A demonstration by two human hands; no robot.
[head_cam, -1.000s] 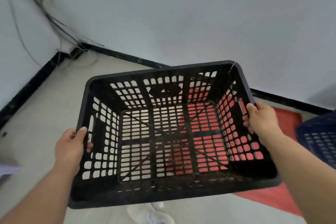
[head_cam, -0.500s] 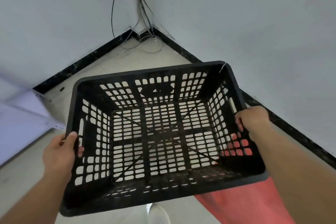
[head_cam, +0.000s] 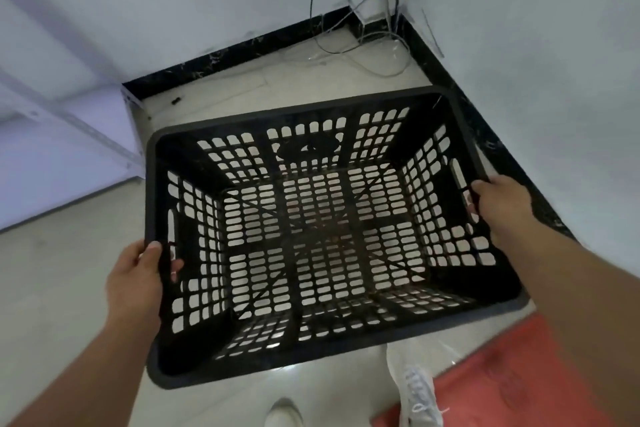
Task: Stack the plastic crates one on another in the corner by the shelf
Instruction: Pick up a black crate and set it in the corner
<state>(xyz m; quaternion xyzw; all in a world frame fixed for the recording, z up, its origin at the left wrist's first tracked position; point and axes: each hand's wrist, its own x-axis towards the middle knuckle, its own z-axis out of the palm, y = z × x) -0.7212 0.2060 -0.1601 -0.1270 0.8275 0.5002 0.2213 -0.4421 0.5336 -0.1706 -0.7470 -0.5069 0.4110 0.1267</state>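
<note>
A black perforated plastic crate [head_cam: 325, 354] fills the middle of the view, open side up, held over the pale floor near the room corner. My left hand [head_cam: 138, 281] grips its left rim by the handle slot. My right hand [head_cam: 502, 208] grips the right rim at the other handle slot. The crate is empty, and the floor shows through its holes. I cannot tell whether its base touches the floor.
A white metal shelf [head_cam: 69, 135] stands at the left. Black skirting [head_cam: 485, 135] lines both walls, and loose cables [head_cam: 363, 42] lie in the corner. A red mat [head_cam: 519, 381] lies at the lower right beside a white shoe [head_cam: 415, 388].
The view has swung left and down toward the corner. The crate has come lower and nearer the corner floor, both hands still on it. The shelf at the left shows larger.
</note>
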